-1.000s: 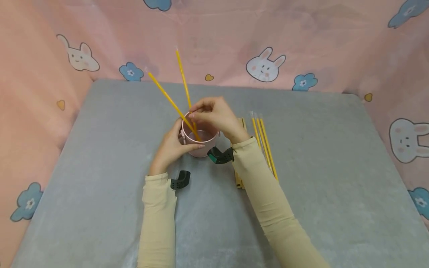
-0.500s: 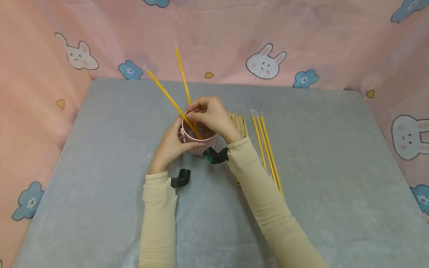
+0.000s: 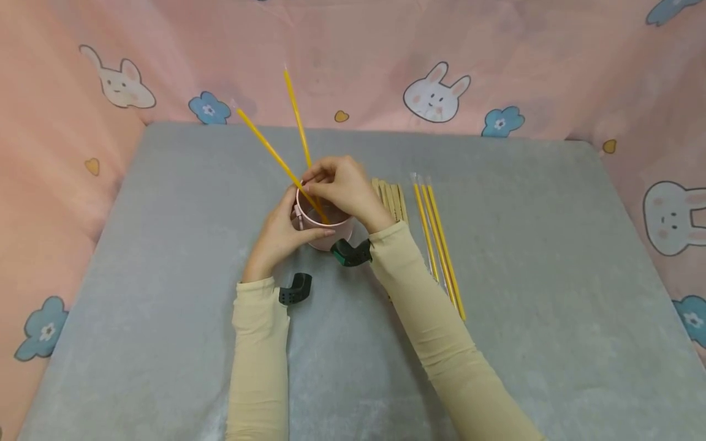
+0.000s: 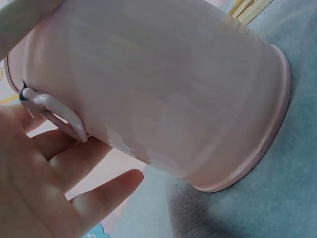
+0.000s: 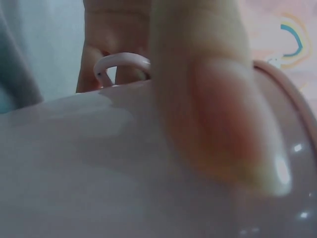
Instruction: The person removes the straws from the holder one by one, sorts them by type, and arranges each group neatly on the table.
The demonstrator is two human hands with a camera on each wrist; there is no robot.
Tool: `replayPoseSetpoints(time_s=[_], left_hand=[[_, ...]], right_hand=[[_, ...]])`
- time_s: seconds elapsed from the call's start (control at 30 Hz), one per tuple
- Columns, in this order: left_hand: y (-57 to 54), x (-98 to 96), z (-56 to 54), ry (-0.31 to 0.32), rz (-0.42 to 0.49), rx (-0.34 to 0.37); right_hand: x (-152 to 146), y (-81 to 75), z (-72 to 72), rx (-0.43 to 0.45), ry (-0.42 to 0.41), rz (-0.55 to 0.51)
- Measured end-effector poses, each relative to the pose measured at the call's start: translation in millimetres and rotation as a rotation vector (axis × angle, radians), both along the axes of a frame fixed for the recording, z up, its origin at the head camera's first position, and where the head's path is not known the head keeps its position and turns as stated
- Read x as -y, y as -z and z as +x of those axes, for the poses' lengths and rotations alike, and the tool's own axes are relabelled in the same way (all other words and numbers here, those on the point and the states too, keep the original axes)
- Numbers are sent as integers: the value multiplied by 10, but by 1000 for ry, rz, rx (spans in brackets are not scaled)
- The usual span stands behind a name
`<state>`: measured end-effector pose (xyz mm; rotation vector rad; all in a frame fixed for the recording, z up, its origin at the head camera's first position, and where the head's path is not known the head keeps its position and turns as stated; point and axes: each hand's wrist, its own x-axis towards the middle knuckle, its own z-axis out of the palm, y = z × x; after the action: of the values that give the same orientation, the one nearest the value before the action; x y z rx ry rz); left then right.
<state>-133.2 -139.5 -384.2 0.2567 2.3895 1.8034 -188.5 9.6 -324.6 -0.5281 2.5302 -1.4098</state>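
Note:
A pink pail (image 4: 163, 84) with small ring handles (image 4: 62, 111) stands in front of me. My left hand (image 3: 278, 236) holds it from the left, thumb across the front and fingers along its far side by one ring. Two long yellow straws (image 3: 267, 145) with clear wrapper ends lean out of the pail toward the back left. At the rim, my right hand (image 3: 347, 187) pinches the more upright straw (image 3: 296, 113) between thumb and fingers. In the right wrist view the right thumb (image 5: 223, 119) lies blurred and large against the pail, hiding the pinched part.
Several more yellow straws (image 3: 441, 245) in clear wrappers lie side by side right of my forearm. Tan flat strips (image 3: 393, 199) lie beside them, partly covered by my right sleeve (image 3: 425, 318). The grey table (image 3: 551, 275) ends at a pink printed curtain (image 3: 353, 61).
My right hand and forearm have shifted slightly left, uncovering more of the tan strips. The whole head view has moved up a little. Both straws keep their lean in the pail.

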Motion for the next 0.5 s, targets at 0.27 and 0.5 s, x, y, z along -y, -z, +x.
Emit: replayPoseSetpoints(time_s=[0.27,0.5], left_hand=[[-7,-9,-5,6,7,-3],[-3,-7,11,-3,-9,13]], right_hand=[[26,16,12,-47,6,81],[26,31,22,-60,-17,105]])
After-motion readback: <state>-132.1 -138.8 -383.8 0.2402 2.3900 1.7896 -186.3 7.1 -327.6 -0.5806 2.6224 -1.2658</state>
